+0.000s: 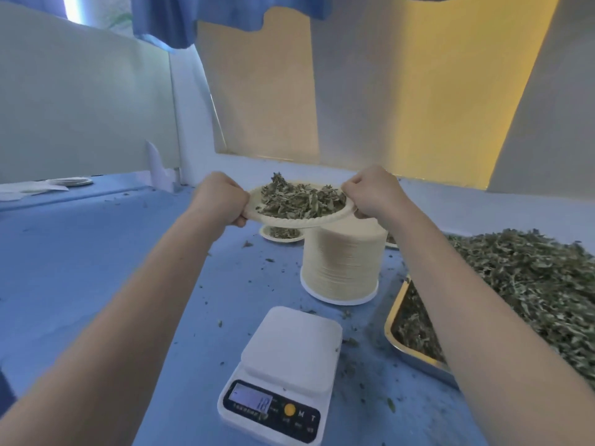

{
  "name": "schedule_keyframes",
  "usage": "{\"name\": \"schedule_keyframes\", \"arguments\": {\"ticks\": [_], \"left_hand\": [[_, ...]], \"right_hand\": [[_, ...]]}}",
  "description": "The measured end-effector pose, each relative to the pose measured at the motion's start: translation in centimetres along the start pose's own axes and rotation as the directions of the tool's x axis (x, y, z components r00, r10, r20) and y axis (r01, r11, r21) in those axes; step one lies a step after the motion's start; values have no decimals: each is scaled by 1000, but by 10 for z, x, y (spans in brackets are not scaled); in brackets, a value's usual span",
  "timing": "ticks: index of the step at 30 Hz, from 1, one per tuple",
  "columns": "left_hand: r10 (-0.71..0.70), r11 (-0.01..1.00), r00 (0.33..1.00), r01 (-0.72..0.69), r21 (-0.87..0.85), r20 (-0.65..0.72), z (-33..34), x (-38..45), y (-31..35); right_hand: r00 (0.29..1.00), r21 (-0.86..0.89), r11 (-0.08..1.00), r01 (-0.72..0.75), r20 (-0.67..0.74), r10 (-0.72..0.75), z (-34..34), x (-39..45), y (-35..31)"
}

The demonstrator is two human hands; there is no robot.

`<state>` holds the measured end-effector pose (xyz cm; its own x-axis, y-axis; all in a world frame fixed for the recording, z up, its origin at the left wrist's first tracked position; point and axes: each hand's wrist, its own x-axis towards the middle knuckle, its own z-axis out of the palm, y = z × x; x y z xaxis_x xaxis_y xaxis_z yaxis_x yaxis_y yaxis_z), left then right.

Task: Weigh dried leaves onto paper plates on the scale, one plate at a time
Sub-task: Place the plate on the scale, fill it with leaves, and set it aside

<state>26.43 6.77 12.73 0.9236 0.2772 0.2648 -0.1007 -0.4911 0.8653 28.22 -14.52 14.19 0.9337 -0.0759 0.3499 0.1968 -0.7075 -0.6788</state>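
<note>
A paper plate (283,221) heaped with dried leaves (301,199) hangs in the air above the far part of the table. My left hand (219,197) grips its left rim and my right hand (370,191) grips its right rim, both arms stretched forward. The white digital scale (289,358) stands near the table's front with nothing on its platform and its display lit. A metal tray (415,358) piled with dried leaves (528,284) sits at the right, under my right forearm.
A tall stack of paper plates (343,262) stands behind the scale, below the held plate. Another filled plate (281,235) lies on the blue table (96,252) beyond it. Flat white plates (72,181) rest at the far left. Leaf crumbs litter the table.
</note>
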Motion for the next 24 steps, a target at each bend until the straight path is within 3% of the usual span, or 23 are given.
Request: {"name": "schedule_keyframes", "arguments": {"ticks": [4, 11, 18, 24], "left_hand": [[26, 999, 999, -27, 18, 19, 26, 53, 11], [38, 994, 988, -21, -110, 151, 98, 147, 14], [-67, 940, 939, 173, -294, 338, 158, 225, 15], [-122, 860, 813, 373, -349, 570, 216, 254, -11]], "right_hand": [[1000, -59, 998, -4, -7, 4, -6, 47, 10], [993, -97, 989, -110, -47, 106, -7, 142, 53], [950, -5, 950, -313, -15, 313, 0, 216, 106], [892, 141, 881, -451, 36, 451, 24, 249, 168]]}}
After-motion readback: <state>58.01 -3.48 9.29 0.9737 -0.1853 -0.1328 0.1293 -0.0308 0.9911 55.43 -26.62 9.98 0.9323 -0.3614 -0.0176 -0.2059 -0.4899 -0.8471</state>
